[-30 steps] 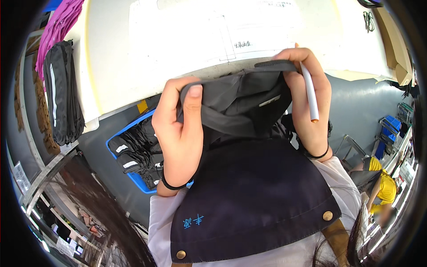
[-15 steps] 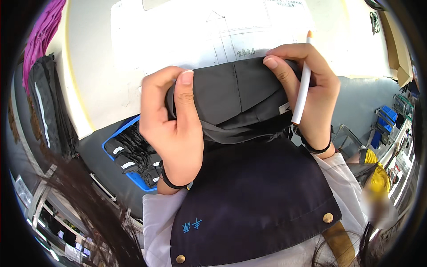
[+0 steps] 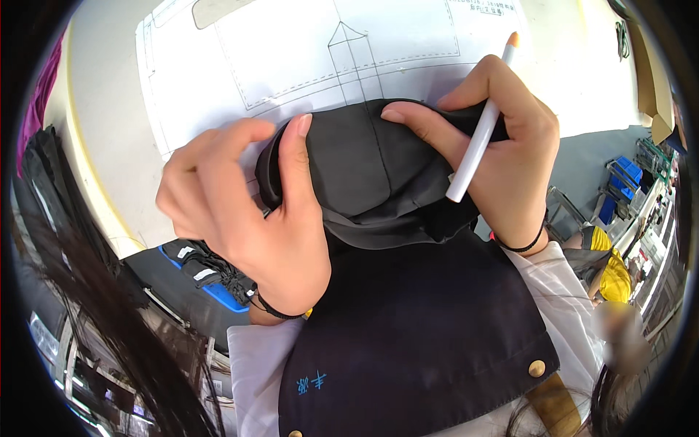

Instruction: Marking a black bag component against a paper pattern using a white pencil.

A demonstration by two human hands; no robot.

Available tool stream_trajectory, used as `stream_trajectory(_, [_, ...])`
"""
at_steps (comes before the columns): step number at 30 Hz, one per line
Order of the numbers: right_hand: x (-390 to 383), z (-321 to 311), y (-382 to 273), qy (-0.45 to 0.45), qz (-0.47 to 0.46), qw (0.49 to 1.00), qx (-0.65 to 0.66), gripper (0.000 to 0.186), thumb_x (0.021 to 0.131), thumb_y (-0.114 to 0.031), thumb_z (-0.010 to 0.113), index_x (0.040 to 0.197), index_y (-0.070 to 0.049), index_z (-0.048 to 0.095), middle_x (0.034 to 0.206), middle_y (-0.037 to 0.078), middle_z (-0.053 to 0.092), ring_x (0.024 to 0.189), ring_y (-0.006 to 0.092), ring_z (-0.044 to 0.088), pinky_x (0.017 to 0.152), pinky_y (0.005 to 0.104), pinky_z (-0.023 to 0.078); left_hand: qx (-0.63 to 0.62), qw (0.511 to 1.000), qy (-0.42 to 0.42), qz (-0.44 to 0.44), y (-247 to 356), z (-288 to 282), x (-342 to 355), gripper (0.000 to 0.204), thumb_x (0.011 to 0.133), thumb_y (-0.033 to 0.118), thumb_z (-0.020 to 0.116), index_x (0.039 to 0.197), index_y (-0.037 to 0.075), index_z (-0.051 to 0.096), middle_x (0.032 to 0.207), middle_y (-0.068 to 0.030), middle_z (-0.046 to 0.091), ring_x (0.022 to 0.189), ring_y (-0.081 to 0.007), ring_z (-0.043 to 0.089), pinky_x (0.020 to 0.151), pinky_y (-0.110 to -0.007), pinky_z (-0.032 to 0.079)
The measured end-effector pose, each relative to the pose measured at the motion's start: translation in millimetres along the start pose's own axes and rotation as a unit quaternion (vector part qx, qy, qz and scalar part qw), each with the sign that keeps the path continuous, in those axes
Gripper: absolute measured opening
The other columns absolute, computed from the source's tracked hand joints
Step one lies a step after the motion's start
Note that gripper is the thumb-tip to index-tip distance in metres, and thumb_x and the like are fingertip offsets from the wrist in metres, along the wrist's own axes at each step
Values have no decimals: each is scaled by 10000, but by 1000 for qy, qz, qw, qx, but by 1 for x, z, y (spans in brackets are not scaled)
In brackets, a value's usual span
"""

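A dark grey piece of sewn fabric (image 3: 346, 160), with a seam down its middle and loose folds below, is raised between my hands. My left hand (image 3: 251, 233) pinches its left edge, thumb in front and fingers behind. At the upper right edge, my right hand (image 3: 513, 156) grips the same fabric with the thumb across its front. A white pen with an orange tip (image 3: 477, 146) is also held in the right hand, tip up and slanted. Beyond the fabric lies a white paper pattern (image 3: 291, 73) with drawn lines, dashed borders and a pointed shape.
The pattern rests on a pale table (image 3: 102, 109). At lower left is a blue crate (image 3: 226, 297) with bundled black pieces. Black garments (image 3: 62, 189) and purple cloth (image 3: 36, 109) hang at left. A person in yellow (image 3: 615, 280) is at far right, near blue bins (image 3: 625, 175).
My left hand has shifted left and its fingers have spread somewhat. The right thumb has slid left across the fabric. More of the paper pattern shows.
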State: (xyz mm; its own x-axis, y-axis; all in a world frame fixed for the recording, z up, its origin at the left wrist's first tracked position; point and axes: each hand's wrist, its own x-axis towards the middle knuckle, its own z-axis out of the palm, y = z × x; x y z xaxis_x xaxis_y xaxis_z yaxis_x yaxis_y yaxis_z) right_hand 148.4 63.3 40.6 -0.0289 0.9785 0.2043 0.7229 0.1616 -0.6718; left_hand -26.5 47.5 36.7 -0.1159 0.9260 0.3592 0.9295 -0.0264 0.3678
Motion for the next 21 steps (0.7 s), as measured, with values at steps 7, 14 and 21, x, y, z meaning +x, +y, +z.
stream_trajectory(7, [-2,5,-3,11,8,1000,-22,371,634,-105,890,654,-37,526,544,-23,474,503,38,405,482,196,335,-235,969,-9,68,20,-13,-20,311,912,2,555,1194,-120,507,1117,-203,462,909,-227,530,816,-339,474])
stream_trajectory(14, [-5,9,-2,13,7,1000,-13,360,662,-81,871,657,-38,514,542,-25,465,502,28,398,462,197,325,-52,983,-113,133,30,7,-39,360,890,136,568,1171,-87,604,1208,-198,547,1068,-307,539,905,-346,485])
stream_trajectory(21, [-5,6,-3,31,13,998,-48,273,652,-50,854,741,-33,596,658,15,603,585,98,547,554,225,429,51,979,-67,186,22,16,-43,398,976,230,457,1215,-60,587,1250,-189,535,1121,-342,537,916,-366,488])
